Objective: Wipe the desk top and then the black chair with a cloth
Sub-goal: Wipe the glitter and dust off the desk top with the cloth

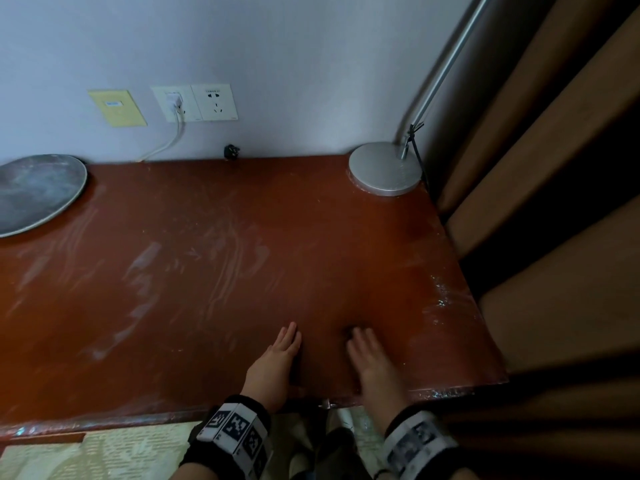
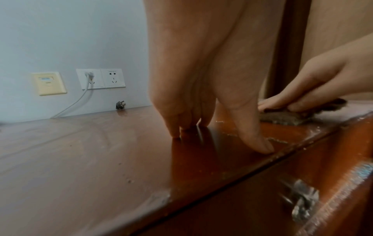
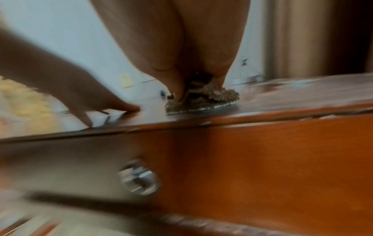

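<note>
The red-brown desk top (image 1: pixel 207 271) fills the head view, streaked with wipe marks. My left hand (image 1: pixel 277 358) lies flat on it near the front edge, fingers straight, fingertips (image 2: pixel 175 131) touching the wood and holding nothing. Just to its right, my right hand (image 1: pixel 370 365) presses a brown textured cloth (image 3: pixel 201 99) onto the desk with fingers stretched over it. The cloth (image 2: pixel 282 118) is mostly hidden under the palm; only a dark edge (image 1: pixel 347 332) shows in the head view. No black chair is in view.
A round grey tray (image 1: pixel 34 192) sits at the desk's far left and a silver lamp base (image 1: pixel 384 168) at the back right corner. Wall sockets (image 1: pixel 194 103) and a loose black plug (image 1: pixel 231 152) are behind. Brown curtains (image 1: pixel 554 202) hang right; a drawer knob (image 3: pixel 139 177) is below the edge.
</note>
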